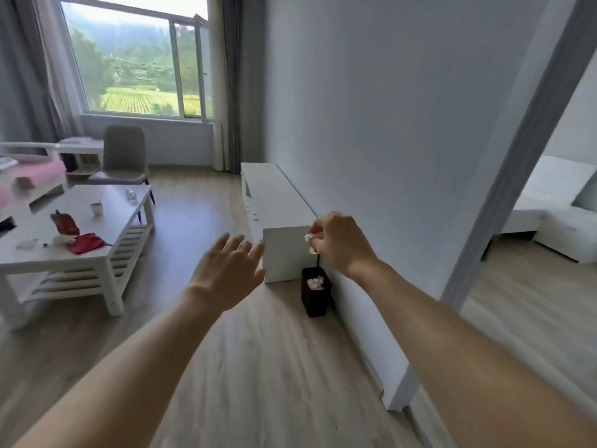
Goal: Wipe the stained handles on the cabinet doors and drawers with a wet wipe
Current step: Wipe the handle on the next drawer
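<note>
White wipe (pixel 308 237), balled up, pinched in my right hand (pixel 339 244) at frame centre, above the black bin (pixel 315 297). Left hand (pixel 226 274) spread flat, holding nothing. Cabinet (pixel 274 202) runs behind them along the wall.

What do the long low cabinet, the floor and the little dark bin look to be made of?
Cabinet: likely painted or laminated board; flat, matte white, sharp edges.
Floor: wood or wood-look laminate; pale planks with grain and seams.
Bin: unclear, perhaps plastic or woven; dark, boxy, white crumpled wipes or paper inside.
</note>
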A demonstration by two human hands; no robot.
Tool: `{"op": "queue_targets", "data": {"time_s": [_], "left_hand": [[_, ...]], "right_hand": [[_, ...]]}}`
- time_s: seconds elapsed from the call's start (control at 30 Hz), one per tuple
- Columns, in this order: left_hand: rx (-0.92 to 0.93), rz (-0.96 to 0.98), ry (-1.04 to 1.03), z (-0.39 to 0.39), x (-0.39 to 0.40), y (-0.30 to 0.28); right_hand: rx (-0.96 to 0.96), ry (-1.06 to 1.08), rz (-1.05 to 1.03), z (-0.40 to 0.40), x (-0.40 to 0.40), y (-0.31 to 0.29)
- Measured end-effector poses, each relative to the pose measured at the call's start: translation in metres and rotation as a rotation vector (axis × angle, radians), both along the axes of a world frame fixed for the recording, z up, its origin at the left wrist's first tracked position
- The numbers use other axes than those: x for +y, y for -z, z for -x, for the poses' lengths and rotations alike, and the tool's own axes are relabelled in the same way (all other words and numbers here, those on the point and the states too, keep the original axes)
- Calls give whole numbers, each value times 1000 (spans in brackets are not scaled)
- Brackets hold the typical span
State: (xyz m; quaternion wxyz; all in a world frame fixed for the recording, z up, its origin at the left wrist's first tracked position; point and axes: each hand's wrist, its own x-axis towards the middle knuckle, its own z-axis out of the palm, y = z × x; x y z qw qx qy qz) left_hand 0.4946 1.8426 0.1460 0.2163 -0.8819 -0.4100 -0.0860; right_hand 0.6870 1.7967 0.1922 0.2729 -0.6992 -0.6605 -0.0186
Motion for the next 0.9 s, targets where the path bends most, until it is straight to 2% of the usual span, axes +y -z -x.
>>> {"op": "queue_targets", "data": {"time_s": [0.1, 0.27, 0.5, 0.9], "left_hand": [[34, 32, -89, 19, 79, 4], [90, 18, -123, 57, 220, 17], [146, 38, -98, 92, 426, -1], [206, 45, -62, 66, 771, 15]], "right_hand": [[-12, -55, 13, 20, 89, 11], [1, -55, 47, 55, 247, 33], [41, -53, 4, 95, 450, 16], [253, 55, -17, 57, 786, 40]]}}
